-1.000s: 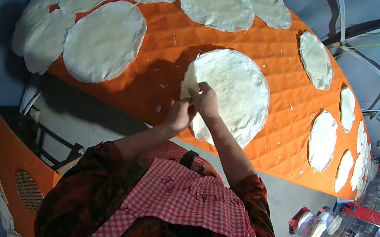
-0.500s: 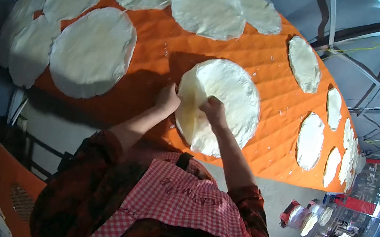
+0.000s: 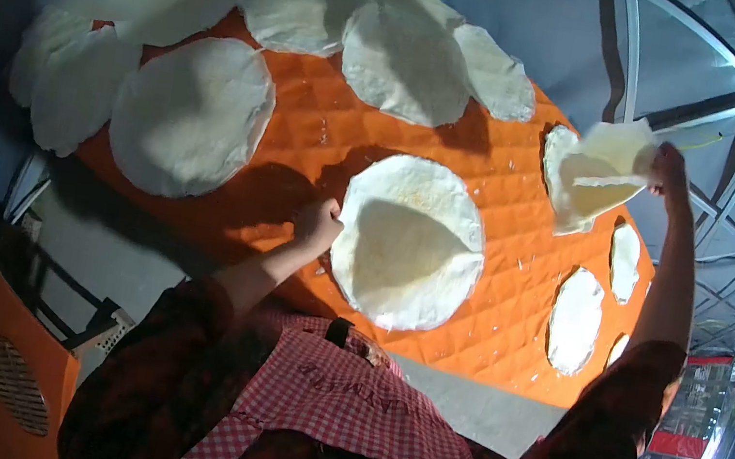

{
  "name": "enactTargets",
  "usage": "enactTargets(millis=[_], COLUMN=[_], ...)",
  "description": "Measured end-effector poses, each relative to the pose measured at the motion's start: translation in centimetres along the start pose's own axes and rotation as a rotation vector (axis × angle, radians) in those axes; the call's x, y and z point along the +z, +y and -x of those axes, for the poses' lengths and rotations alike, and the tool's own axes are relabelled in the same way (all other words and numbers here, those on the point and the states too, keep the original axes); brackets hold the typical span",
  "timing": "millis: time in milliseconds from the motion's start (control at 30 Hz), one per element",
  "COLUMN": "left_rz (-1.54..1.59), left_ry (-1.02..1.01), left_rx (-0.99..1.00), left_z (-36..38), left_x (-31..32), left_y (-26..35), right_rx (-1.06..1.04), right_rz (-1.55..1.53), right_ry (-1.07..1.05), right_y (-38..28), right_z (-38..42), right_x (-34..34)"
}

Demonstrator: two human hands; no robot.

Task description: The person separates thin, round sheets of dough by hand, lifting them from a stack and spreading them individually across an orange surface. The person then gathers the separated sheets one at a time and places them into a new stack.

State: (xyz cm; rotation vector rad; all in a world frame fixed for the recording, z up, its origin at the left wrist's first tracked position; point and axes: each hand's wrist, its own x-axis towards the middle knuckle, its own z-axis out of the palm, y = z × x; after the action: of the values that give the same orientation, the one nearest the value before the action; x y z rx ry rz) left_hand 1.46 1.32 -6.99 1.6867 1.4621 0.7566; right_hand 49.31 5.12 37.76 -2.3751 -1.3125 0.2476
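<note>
1. Peeled sheet [image 3: 599,172]: a thin pale round of dough or wrapper, lifted clear of the orange quilted mat [image 3: 500,204] and held aloft at about 2 o'clock from the centre of the view; it hangs folded and drooping, partly covering a smaller round lying on the mat behind it
2. Right hand [image 3: 669,167]: closed in a pinch on the sheet's upper right edge, arm raised and fully extended; the fingertips themselves are too small to make out
3. Left hand [image 3: 320,221]: curled into a loose fist at the 9 o'clock edge of the base round [image 3: 409,242], touching or just beside that rim; whether it grips anything cannot be told
4. Change noted: half a second ago both hands were together on the central round, working its left edge, with a flap turned up. Now the right hand has left it and carries a sheet up and away, while a round remains flat on the mat. Judgement: one layer has been separated from a stack, and the piece below remains in place
5. Further difference: the view has tilted, so the mat sits lower and the metal frame [image 3: 635,51] at 1 o'clock shows more
6. Surroundings: other rounds [image 3: 196,116] lie spread over the mat from 9 to 12 o'clock, several overlapping; smaller ones run down the 3 o'clock edge; the checked apron [image 3: 355,414] fills 6 o'clock
</note>
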Motion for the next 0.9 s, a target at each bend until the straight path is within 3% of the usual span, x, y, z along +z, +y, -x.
enactTargets(millis=[100,133,200,233,333,400,433,467,500,567,600,667,733,800,833,900], left_rz=[0.136,0.151,0.212,0.285,0.618,0.79,0.877,0.979,0.989,1.005,1.391,1.42,1.504,1.648,1.657,1.675], left_ry=[0.027,-0.035,0.013,0.008,-0.21,-0.238,-0.256,-0.281,-0.302,-0.36,-0.304,-0.484,-0.613,-0.71,-0.701,-0.682], left_rx=[-0.081,-0.131,-0.109,-0.128,-0.56,-0.568,-0.569,-0.546,-0.594,-0.69,-0.691,-0.328,-0.271,-0.546,-0.584,-0.651], left_z=[1.4,1.3,1.5,1.5,2.8,3.6,3.8,4.2,4.4,4.7,5.7,6.1,5.7,5.8,5.5,4.9], left_x=[-0.6,-0.6,1.0,1.8,-0.6,-0.7,-0.6,-0.3,-0.5,-0.7,1.1,2.1,1.4,-1.5,-1.8,-1.5], left_y=[2.1,2.1,0.8,0.1,2.9,3.2,3.2,2.8,2.8,2.9,0.6,-1.5,-1.6,1.1,2.0,3.5], right_rx=[-0.367,-0.608,-0.787,-0.998,-0.81,-0.997,-1.099,-0.875,-0.947,-1.122,-1.076,-0.912,-0.676,-0.56,-0.512,-0.646], right_rz=[0.119,0.064,0.272,0.185,0.342,0.094,0.093,0.203,-0.112,0.2,0.089,-0.109,-0.223,-0.229,-0.145,-0.11], right_ry=[0.148,0.119,0.174,0.257,0.108,-0.026,0.064,-0.284,-0.317,-0.241,-0.285,-0.334,-0.232,-0.102,-0.154,-0.075], right_y=[-9.0,-10.2,-13.6,-14.3,-18.8,-17.1,-15.5,-16.0,-12.0,-12.4,-12.1,-9.1,-7.2,-4.9,-4.4,-3.8], right_z=[0.1,-0.2,0.9,1.8,9.7,12.9,14.6,17.8,18.6,25.7,28.0,30.9,32.7,33.5,34.0,34.3], right_x=[1.0,2.3,6.3,9.6,19.3,28.6,34.1,36.5,44.2,44.2,43.4,42.8,40.4,39.8,39.6,39.9])
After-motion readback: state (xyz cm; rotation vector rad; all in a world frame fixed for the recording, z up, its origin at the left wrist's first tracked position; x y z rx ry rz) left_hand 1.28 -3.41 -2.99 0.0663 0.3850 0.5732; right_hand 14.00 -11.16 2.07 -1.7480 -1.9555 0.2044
